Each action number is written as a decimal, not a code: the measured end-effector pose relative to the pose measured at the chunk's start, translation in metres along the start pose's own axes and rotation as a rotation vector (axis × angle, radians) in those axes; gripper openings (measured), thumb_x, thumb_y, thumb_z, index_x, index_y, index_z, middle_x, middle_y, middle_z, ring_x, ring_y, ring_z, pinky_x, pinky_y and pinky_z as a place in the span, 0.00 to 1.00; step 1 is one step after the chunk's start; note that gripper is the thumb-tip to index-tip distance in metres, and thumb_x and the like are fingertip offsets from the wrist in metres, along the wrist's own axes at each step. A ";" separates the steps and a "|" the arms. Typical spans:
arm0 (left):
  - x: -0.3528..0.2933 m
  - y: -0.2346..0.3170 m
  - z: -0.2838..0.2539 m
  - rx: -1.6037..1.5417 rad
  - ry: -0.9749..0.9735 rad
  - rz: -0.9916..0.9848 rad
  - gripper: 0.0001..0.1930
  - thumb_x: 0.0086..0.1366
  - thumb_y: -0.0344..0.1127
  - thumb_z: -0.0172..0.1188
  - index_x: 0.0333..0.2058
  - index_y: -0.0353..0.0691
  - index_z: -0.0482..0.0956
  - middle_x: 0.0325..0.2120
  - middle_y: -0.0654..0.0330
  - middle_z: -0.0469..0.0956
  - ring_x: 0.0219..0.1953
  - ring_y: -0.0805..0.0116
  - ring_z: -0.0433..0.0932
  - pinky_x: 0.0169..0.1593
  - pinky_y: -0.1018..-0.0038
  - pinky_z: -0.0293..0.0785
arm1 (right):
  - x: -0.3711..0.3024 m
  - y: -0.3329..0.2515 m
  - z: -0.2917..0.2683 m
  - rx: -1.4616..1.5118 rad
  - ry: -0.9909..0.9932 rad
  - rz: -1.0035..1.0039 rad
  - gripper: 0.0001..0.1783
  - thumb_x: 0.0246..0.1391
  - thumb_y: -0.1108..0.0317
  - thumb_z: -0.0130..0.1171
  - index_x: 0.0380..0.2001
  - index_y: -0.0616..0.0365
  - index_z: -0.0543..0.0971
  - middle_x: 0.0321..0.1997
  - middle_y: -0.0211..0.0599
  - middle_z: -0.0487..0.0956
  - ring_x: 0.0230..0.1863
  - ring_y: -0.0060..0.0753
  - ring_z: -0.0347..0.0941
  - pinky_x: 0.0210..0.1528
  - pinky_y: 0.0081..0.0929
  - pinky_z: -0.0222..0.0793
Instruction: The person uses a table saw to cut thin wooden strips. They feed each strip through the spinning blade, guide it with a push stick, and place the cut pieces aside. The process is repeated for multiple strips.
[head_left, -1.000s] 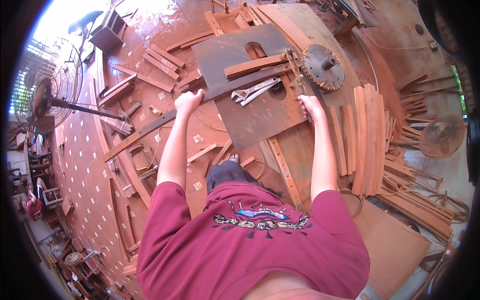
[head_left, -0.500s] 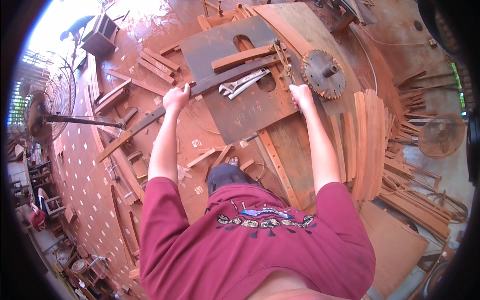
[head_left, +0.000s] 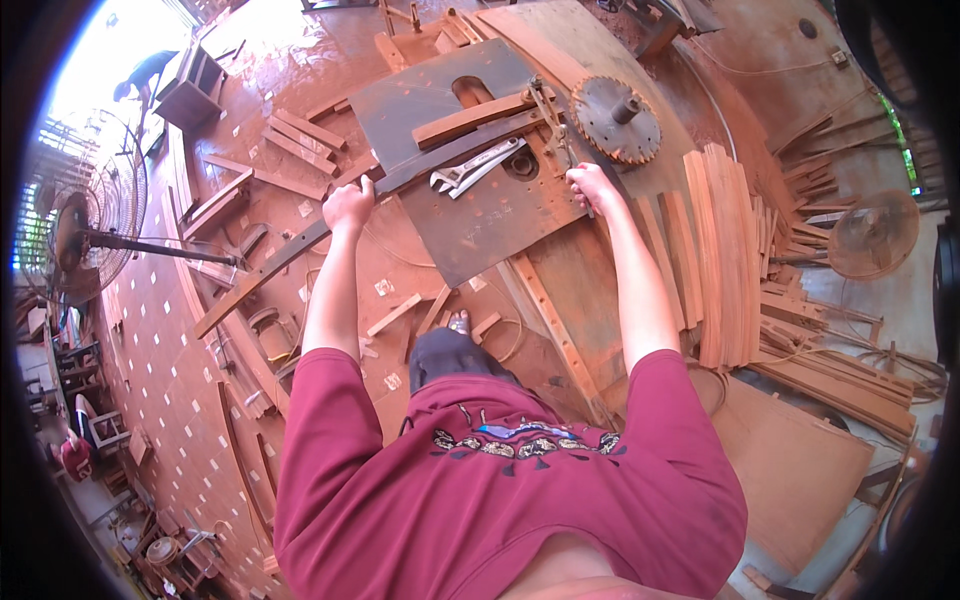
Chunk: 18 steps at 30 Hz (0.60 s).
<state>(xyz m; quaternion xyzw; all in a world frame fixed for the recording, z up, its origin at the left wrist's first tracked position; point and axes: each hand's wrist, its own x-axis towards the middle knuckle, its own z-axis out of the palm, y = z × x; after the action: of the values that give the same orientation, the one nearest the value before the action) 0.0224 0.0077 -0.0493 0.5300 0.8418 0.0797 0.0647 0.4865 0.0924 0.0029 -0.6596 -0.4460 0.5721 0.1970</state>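
My left hand is closed around a long dark wooden bar, its thumb raised. The bar runs from the lower left up across a dark metal machine table. My right hand is closed on the lower end of a slim metal lever or rod, at the right edge of the table. Above that hand stands a metal clamp-like fixture, by the far end of the bar. A reddish wood block lies alongside the bar. An adjustable wrench rests on the table between my hands, with another spanner apparently beside it.
A large toothed circular saw blade sits on a spindle just beyond my right hand. Upright planks stand to the right. A standing fan is at the left. Wood offcuts litter the tiled floor.
The whole view has shifted slightly, so the table, saw blade and planks appear further up and left. Both hands keep their holds.
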 end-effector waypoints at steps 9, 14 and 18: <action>-0.055 0.019 0.020 -0.001 -0.050 0.017 0.35 0.70 0.61 0.41 0.29 0.36 0.88 0.29 0.43 0.84 0.36 0.45 0.85 0.43 0.54 0.79 | -0.028 0.063 -0.025 -0.005 0.021 -0.011 0.06 0.49 0.69 0.58 0.25 0.50 0.69 0.17 0.21 0.67 0.13 0.17 0.59 0.15 0.24 0.56; -0.100 0.029 0.032 0.026 -0.046 0.016 0.35 0.69 0.61 0.41 0.29 0.34 0.87 0.30 0.43 0.85 0.36 0.44 0.85 0.43 0.53 0.79 | -0.042 0.111 -0.042 -0.053 0.038 0.005 0.05 0.45 0.73 0.53 0.21 0.50 0.69 0.16 0.23 0.65 0.13 0.18 0.58 0.14 0.25 0.55; -0.127 0.029 0.038 0.021 -0.028 0.012 0.36 0.69 0.60 0.41 0.29 0.32 0.87 0.28 0.39 0.83 0.36 0.40 0.84 0.44 0.52 0.79 | -0.053 0.124 -0.044 -0.072 0.016 0.063 0.04 0.43 0.75 0.50 0.24 0.52 0.71 0.16 0.22 0.65 0.13 0.19 0.56 0.16 0.26 0.54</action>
<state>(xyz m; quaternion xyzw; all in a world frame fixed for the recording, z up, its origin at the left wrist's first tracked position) 0.1104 -0.0924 -0.0780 0.5365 0.8385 0.0638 0.0705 0.5752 -0.0048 -0.0496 -0.6846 -0.4438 0.5560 0.1586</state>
